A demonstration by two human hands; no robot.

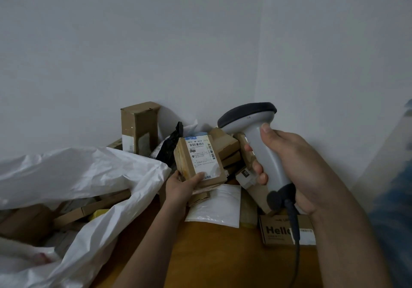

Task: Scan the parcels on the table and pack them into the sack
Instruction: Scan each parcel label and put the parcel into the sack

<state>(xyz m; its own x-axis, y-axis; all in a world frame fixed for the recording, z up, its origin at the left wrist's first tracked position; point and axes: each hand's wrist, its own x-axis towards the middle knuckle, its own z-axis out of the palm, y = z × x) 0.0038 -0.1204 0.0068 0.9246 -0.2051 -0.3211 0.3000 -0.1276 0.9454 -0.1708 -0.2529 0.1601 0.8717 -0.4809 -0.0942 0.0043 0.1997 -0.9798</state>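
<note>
Where sack (73,171) gapes, parcels (89,209) inside.

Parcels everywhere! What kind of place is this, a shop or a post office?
Probably a small parcel-sorting corner in a plain room. Labelled cardboard parcels pile on a wooden table, a handheld barcode scanner is in use, and a big white sack already holds boxes.

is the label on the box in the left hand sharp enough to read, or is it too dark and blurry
Head view: dim, flat light with a bluish cast. The label on the small box in the left hand shows barcodes and large characters, but the fine print is smeared. The scanner in the right hand is fairly sharp; frame edges go soft.
</note>
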